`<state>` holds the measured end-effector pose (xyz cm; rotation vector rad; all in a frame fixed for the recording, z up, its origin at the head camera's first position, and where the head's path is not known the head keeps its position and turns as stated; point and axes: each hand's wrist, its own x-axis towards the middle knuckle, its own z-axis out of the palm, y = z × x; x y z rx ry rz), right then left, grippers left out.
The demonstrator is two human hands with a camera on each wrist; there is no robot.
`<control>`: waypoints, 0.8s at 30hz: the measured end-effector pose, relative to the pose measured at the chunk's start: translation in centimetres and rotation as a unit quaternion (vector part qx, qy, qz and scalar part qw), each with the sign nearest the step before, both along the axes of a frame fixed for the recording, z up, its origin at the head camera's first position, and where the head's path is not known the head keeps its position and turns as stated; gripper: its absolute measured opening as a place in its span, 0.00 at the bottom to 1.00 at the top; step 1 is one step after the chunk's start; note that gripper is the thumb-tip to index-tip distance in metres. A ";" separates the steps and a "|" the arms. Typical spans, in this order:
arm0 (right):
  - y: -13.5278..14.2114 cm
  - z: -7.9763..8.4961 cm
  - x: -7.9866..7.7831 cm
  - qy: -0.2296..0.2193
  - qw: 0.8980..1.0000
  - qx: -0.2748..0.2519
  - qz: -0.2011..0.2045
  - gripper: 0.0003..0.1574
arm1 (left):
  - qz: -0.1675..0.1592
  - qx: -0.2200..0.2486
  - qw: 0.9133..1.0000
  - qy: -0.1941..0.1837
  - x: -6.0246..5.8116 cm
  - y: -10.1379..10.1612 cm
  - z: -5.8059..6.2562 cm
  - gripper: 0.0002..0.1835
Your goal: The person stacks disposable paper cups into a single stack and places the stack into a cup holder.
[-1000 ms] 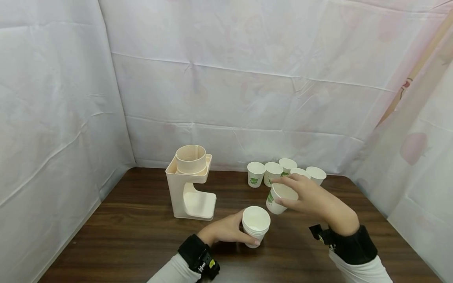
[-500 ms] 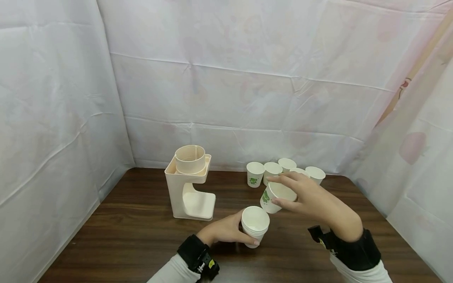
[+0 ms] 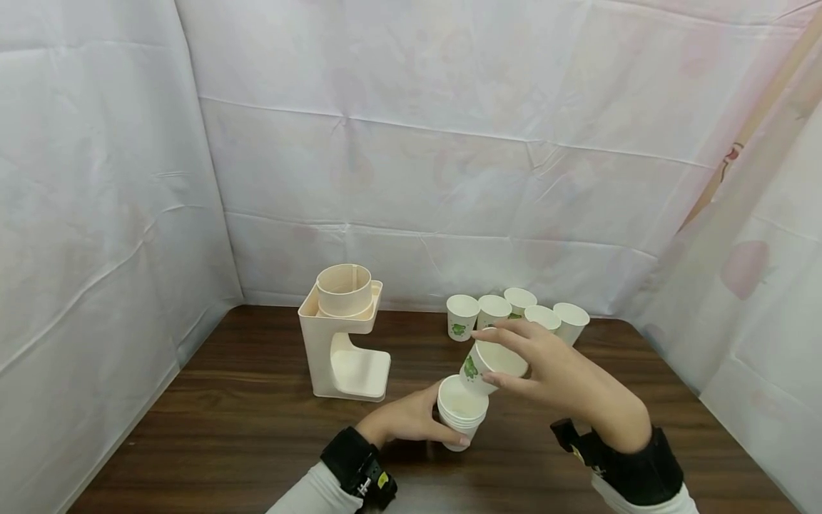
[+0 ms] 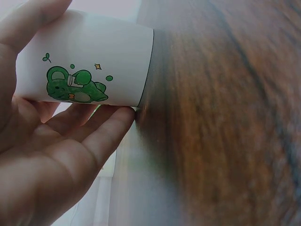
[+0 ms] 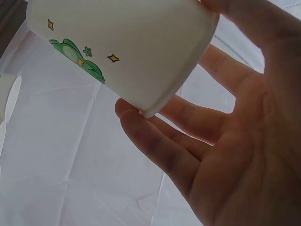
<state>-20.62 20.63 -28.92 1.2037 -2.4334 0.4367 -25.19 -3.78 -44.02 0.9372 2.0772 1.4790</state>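
Note:
My left hand [image 3: 411, 416] grips a stack of nested white paper cups [image 3: 461, 414] standing on the table; in the left wrist view the outer cup [image 4: 89, 56] carries a green cartoon animal. My right hand [image 3: 542, 363] holds a single paper cup [image 3: 491, 363] near its rim, thumb on one side and fingers on the other. That cup is tilted, its base at the mouth of the stack. Whether the base touches the stack's rim I cannot tell. Its green print also shows on the cup [image 5: 127, 47] in the right wrist view.
Several more paper cups [image 3: 462, 318] stand upright at the back of the wooden table [image 3: 225, 414], beyond my right hand. A cream plastic stand [image 3: 321, 350] with a round holder [image 3: 345, 289] on top is at left of centre. White cloth [image 3: 385, 164] hangs behind.
My right hand has carried its cup leftward, from beside the stack to its mouth. The left hand and the stack have stayed in place.

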 end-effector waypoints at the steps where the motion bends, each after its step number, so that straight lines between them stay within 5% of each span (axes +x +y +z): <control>1: -0.1 0.0 0.0 0.009 1.000 -0.001 0.009 0.32 | 0.001 -0.001 1.000 0.000 0.0 0.0 0.0 0.45; 6: -0.6 -0.3 0.1 0.022 0.999 0.002 0.028 0.33 | 0.002 -0.006 1.000 -0.003 0.0 -0.1 0.0 0.43; 24: -2.0 -1.3 0.6 -0.092 0.995 0.044 0.006 0.30 | 0.001 -0.013 1.000 0.002 0.0 0.0 0.0 0.41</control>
